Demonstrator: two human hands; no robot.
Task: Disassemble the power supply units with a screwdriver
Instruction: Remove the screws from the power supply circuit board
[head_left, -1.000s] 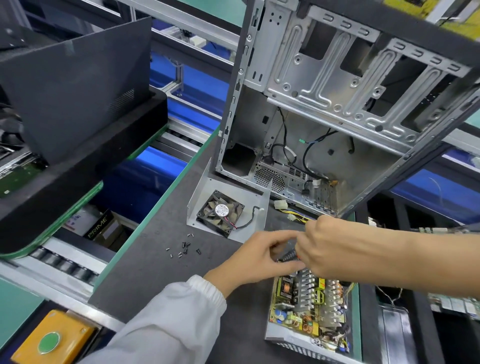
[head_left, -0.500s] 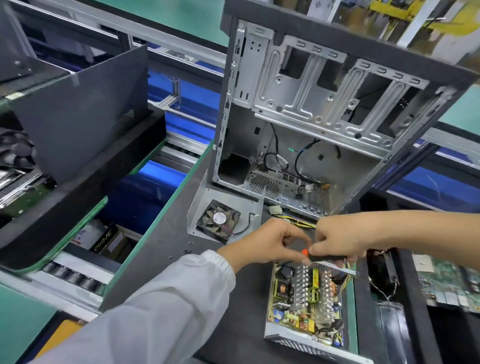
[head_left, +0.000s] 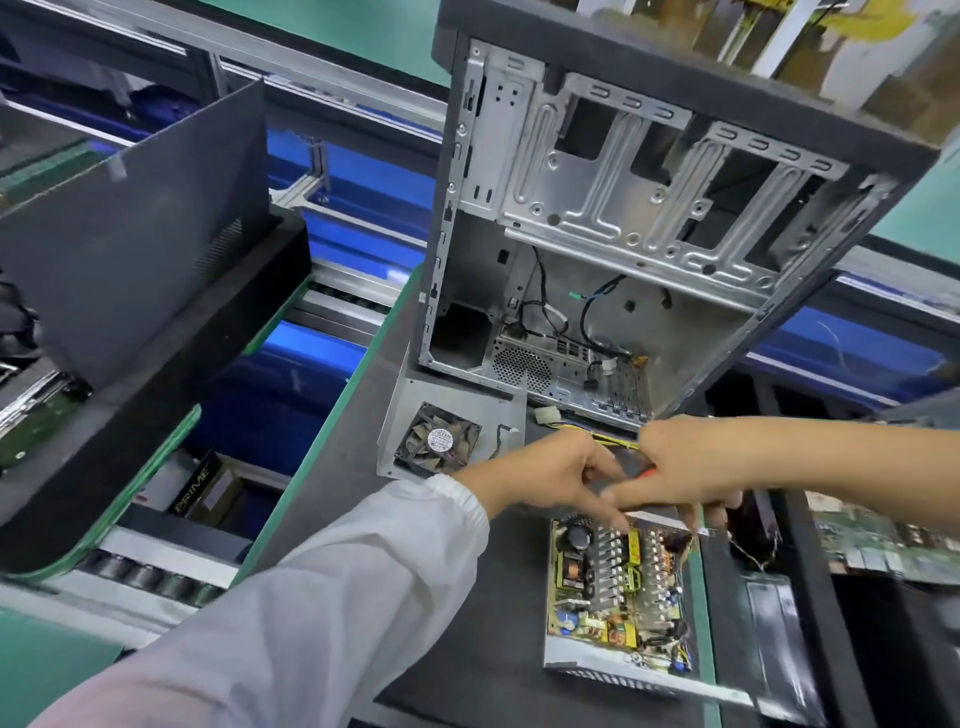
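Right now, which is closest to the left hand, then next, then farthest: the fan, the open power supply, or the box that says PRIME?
1. Open power supply, just below the left hand.
2. Fan, on its metal cover, just to its left.
3. PRIME box, far left, down below the table edge.

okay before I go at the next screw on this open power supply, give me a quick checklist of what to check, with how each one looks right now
1. Power supply cover off, circuit board exposed: ok.
2. Screwdriver in the right hand: only a bit of orange-red handle shows; grip cannot tell.
3. Tip seated on a screw: cannot tell, hidden by the fingers.
4. Left hand steadying at the unit's far edge: ok.
5. Yellow wires out of the way: cannot tell, they run under the hands.
6. Removed fan cover set aside, beside the computer case: ok.
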